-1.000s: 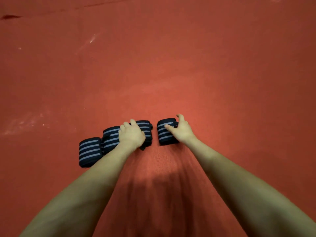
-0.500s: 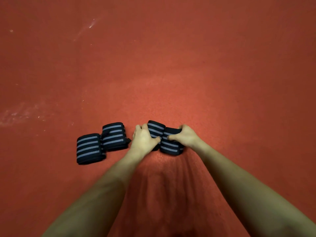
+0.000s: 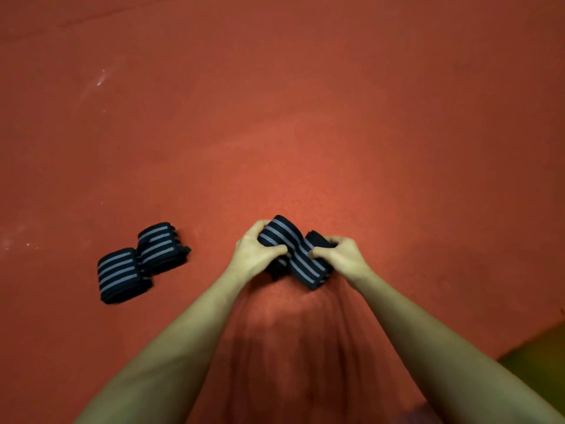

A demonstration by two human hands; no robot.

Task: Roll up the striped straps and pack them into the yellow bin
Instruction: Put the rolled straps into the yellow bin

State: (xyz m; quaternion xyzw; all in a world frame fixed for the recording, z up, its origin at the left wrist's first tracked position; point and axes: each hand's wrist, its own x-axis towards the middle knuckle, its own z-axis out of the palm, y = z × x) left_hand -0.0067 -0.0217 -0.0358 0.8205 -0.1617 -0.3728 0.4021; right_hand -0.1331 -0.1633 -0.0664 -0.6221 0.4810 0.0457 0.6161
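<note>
- Hands meet at mid-frame over a red surface [image 3: 305, 117]; whether it is a floor or a bench I cannot tell.
- Left hand [image 3: 255, 254] grips the far roll [image 3: 276, 232], fingers curled over its far side, thumb pressed on its near face.
- Right hand [image 3: 341, 257] grips the near roll [image 3: 307, 267], thumb on the striped face, fingers wrapped round its right end.
- The two held rolls touch, slanting from upper left to lower right; black with grey stripes running lengthwise. Whether they rest on the surface or are lifted is unclear.
- Two more rolls lie well to the left of the hands, untouched: front roll [image 3: 122, 275] nearer the camera, back roll [image 3: 160, 246] just behind and right of it. The two touch at a corner. Both lie flat, stripes up.
- A small black tab sticks out at the right side of the back roll.
- Yellow-green blur [image 3: 538, 359] at the lower right edge, behind the right forearm; possibly the bin, too blurred to say.
- Pale scuff marks [image 3: 99, 81] on the surface at upper left.
- Shadow of the forearms falls on the surface between them.
</note>
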